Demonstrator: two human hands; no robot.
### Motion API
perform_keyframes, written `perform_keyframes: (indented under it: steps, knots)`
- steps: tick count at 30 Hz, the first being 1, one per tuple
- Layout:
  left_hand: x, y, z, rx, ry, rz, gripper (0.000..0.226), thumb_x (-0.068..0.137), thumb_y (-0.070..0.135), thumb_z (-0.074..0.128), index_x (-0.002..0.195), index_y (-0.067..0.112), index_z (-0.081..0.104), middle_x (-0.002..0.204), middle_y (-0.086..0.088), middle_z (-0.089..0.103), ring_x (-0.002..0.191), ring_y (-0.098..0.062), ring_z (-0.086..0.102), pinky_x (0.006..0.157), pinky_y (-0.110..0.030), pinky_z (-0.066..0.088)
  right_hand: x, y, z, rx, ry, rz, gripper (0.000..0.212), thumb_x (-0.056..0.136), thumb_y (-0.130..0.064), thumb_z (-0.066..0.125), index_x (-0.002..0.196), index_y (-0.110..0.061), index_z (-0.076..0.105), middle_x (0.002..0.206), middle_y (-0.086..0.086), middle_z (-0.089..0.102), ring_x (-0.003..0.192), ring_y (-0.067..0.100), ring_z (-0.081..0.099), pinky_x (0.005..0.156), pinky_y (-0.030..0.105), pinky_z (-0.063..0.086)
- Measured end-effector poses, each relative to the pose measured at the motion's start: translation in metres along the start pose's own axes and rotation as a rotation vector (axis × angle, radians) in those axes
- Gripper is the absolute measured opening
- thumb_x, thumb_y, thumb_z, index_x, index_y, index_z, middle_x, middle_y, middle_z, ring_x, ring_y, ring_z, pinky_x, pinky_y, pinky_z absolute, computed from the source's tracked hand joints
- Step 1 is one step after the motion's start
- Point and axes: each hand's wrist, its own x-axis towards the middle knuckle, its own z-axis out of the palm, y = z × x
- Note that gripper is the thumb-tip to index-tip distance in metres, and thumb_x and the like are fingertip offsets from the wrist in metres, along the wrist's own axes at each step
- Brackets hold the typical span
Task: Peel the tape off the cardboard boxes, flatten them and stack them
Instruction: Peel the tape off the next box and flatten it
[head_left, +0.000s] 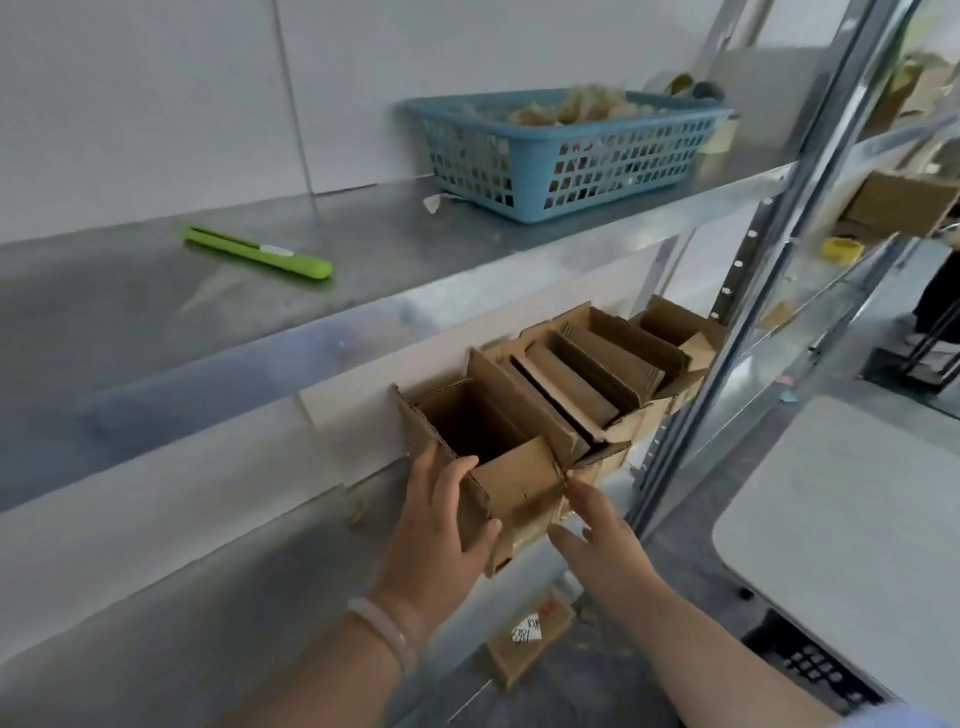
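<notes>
head view | wide-angle | faces forward, downward | near shelf (130, 291)

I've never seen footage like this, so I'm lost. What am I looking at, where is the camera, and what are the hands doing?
No machine here: one camera worn on a person's head looks down at their own hands. The left hand grips the rim of an open cardboard box, nearest in a row of boxes on a metal shelf. The right hand is open, fingers straight, by the box's lower right corner; contact is unclear. On the upper shelf lie a green cutter and a blue basket of crumpled scraps.
</notes>
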Motion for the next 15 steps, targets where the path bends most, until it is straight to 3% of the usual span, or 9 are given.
perform_keyframes:
  steps: [2,6,9,13,15]
  knots:
    - [-0.003,0.001,0.006,-0.038,0.028,-0.027,0.064,0.089,0.043,0.06,0.143,0.038,0.026,0.158,0.009,0.002,0.145,-0.009,0.012,0.102,-0.004,0.019,0.008,0.004,-0.002,0.043,0.018,-0.029,0.053,0.093,-0.022,0.06,0.139,-0.034,0.037,0.141,-0.008,0.047,0.132,0.016,0.046,0.109,0.033,0.04]
    - [-0.01,0.002,0.016,-0.139,0.107,-0.118,0.062,0.09,0.039,0.06,0.142,0.038,0.027,0.156,0.01,0.014,0.144,-0.004,0.014,0.115,-0.026,0.026,0.021,0.007,-0.005,0.07,-0.01,-0.063,0.042,0.092,-0.019,0.056,0.13,-0.033,0.044,0.127,-0.007,0.056,0.119,0.015,0.054,0.102,0.034,0.045]
    - [-0.016,0.002,0.02,-0.172,0.2,-0.18,0.057,0.089,0.04,0.06,0.138,0.04,0.032,0.149,0.011,0.028,0.138,-0.009,0.031,0.11,-0.039,0.039,0.02,0.009,-0.004,0.093,-0.053,-0.145,0.029,0.095,-0.019,0.053,0.118,-0.036,0.046,0.121,-0.009,0.056,0.115,0.011,0.053,0.095,0.026,0.041]
    - [-0.025,0.008,0.018,-0.262,0.263,-0.315,0.048,0.085,0.055,0.054,0.129,0.045,0.036,0.13,0.011,0.047,0.116,-0.004,0.052,0.094,-0.034,0.052,0.016,0.002,-0.002,0.242,-0.161,-0.203,0.018,0.101,-0.024,0.047,0.107,-0.04,0.051,0.113,-0.017,0.057,0.112,0.008,0.053,0.088,0.023,0.039]
    - [-0.029,0.013,0.012,-0.251,0.299,-0.369,0.05,0.081,0.067,0.045,0.125,0.045,0.041,0.125,0.014,0.051,0.107,-0.001,0.054,0.088,-0.027,0.053,0.015,-0.002,0.0,0.263,-0.247,-0.26,0.024,0.103,-0.033,0.043,0.119,-0.051,0.047,0.122,-0.019,0.053,0.12,0.006,0.049,0.098,0.025,0.04]
